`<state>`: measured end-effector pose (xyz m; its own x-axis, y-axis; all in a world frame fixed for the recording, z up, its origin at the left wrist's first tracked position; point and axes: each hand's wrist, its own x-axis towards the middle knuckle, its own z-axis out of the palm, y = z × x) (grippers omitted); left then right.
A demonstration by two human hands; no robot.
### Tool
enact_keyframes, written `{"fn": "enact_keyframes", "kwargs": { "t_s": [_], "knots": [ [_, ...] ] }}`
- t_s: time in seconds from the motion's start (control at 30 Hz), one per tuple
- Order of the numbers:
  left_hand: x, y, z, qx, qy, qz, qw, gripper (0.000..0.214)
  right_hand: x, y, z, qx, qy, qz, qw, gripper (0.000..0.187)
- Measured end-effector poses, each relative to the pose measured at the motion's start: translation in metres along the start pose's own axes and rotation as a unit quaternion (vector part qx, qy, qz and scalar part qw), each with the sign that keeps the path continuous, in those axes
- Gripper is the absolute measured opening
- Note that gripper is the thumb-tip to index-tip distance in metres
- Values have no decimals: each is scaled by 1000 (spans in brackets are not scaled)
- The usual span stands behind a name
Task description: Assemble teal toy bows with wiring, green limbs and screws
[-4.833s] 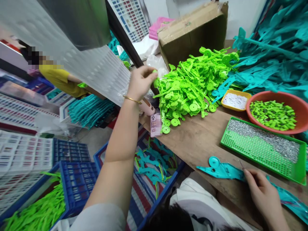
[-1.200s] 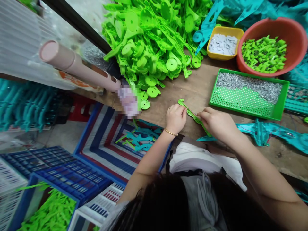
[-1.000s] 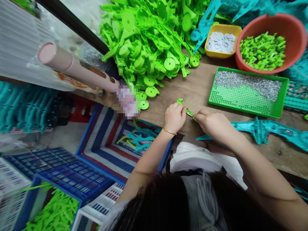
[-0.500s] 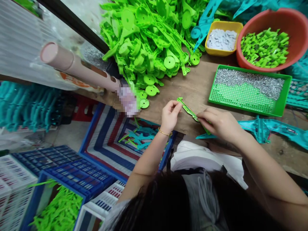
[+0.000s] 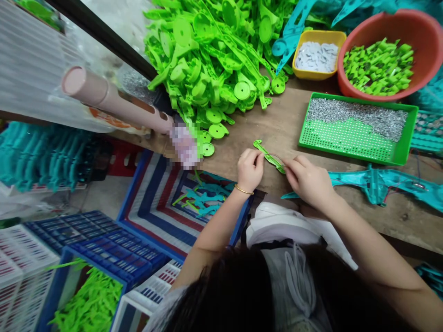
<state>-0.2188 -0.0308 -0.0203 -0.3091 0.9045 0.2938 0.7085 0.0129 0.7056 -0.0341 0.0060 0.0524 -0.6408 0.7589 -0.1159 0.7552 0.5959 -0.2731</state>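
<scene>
A long bright green plastic part [image 5: 268,156] lies across the front of the wooden table [image 5: 287,124]. My left hand [image 5: 249,168], with a gold bangle on the wrist, pinches it from the left. From the right my right hand [image 5: 308,181] closes its fingers on the part's other end. A big heap of the same green parts [image 5: 214,64] fills the table's back left. A teal plastic part [image 5: 377,182] lies to the right of my right hand.
A green perforated tray [image 5: 349,138] holds small metal pieces. Behind it stand a yellow tub of white bits [image 5: 318,54] and a red bowl of green clips [image 5: 408,32]. A pink tube [image 5: 114,99] juts out at left. Blue crates [image 5: 104,244] sit on the floor.
My left hand came back from the green heap with a part and my right hand joined it. In the last second both hands shifted their grip along the part and closed in.
</scene>
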Motion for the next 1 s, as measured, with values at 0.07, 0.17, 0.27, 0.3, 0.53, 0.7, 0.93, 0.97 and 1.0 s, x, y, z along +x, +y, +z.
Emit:
{"fn": "enact_keyframes", "kwargs": {
  "t_s": [0.07, 0.17, 0.27, 0.3, 0.53, 0.7, 0.93, 0.97, 1.0],
  "knots": [
    [1, -1, 1, 21, -3, 5, 1000, 21, -1, 0, 0, -20, -3, 26, 999, 41],
    [2, -2, 4, 57, -8, 20, 998, 22, 1, 2, 1, -29, -16, 38, 999, 39],
    [2, -2, 6, 82, -17, 31, 996, 22, 2, 2, 2, -22, -41, 29, 998, 37],
    [2, -2, 7, 87, -20, 32, 995, 23, 2, 2, 2, -20, -47, 25, 998, 36],
    [3, 4, 11, 149, -28, 31, 988, 23, 0, -3, 8, -6, -36, -37, 999, 37],
    [4, 7, 13, 177, -43, 23, 983, 23, -2, -3, 18, 12, -1, -33, 999, 42],
    [4, 11, 5, 268, -158, 66, 948, 29, 0, 5, 34, 94, 24, -8, 995, 36],
    [3, 12, 4, 288, -167, 81, 939, 30, 0, 5, 35, 98, 27, -8, 995, 36],
    [1, 14, 3, 310, -172, 95, 930, 31, 0, 6, 37, 101, 29, -9, 994, 36]
  ]
}}
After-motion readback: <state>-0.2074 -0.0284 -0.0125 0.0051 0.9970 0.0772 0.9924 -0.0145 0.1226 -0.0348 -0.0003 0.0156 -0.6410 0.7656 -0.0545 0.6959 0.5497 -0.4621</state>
